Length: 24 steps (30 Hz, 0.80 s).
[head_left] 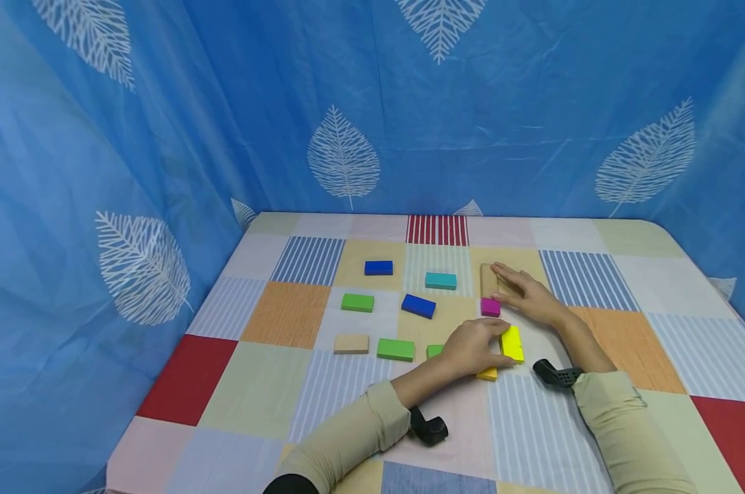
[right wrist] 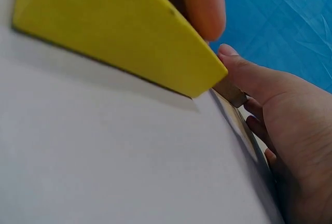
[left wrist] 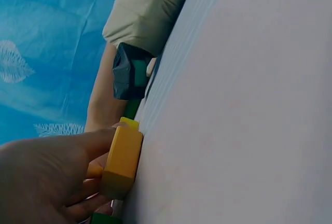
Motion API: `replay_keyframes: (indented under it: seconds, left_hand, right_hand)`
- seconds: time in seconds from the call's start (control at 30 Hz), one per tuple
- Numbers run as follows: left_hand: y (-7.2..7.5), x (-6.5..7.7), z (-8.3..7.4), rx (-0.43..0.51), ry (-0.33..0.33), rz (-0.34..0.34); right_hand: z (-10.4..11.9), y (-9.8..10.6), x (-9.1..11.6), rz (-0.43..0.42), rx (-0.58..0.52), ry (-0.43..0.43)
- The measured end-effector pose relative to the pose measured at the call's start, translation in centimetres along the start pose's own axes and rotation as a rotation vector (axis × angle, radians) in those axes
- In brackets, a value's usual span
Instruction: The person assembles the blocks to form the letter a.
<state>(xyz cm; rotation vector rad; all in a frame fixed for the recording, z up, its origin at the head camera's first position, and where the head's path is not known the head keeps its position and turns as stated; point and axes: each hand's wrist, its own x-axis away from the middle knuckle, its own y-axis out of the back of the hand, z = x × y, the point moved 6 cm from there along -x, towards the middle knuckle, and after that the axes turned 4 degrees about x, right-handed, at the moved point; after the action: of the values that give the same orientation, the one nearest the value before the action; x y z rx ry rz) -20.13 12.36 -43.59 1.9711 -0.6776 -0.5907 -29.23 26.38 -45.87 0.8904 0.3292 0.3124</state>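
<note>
My left hand [head_left: 475, 346] holds a bright yellow block [head_left: 512, 344] between its thumb and fingers, low over the cloth. An orange-yellow block [left wrist: 122, 159] lies just in front of that hand, partly hidden by it in the head view. Farther back, my right hand [head_left: 531, 296] pinches a natural wood block [head_left: 489, 280], its thumb at the near end and fingers toward the far end. Against the wood block's near end sits a magenta block [head_left: 490, 307]. Up close in the right wrist view, the yellow block [right wrist: 114, 32] covers the upper left, with the right hand [right wrist: 295, 125] beyond it.
Left of the hands lie two blue blocks [head_left: 379, 268], a teal block [head_left: 440, 280], several green blocks [head_left: 396, 350] and another wood block [head_left: 351, 344]. A patchwork cloth [head_left: 243, 384] covers the table. Blue leaf-print curtains [head_left: 409, 137] stand behind and beside it.
</note>
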Motion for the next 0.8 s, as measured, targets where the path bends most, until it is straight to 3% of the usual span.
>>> replay_keyframes:
  seconds: [0.4, 0.8]
  left_hand:
    - [1.5, 0.9, 2.5, 0.08, 0.091, -0.015]
    - [2.2, 1.4, 3.4, 0.073, 0.14, -0.072]
  right_hand:
    - [-0.1, -0.1, 0.0, 0.018, 0.001, -0.043]
    - [0.0, 0.0, 0.1, 0.033, 0.012, -0.055]
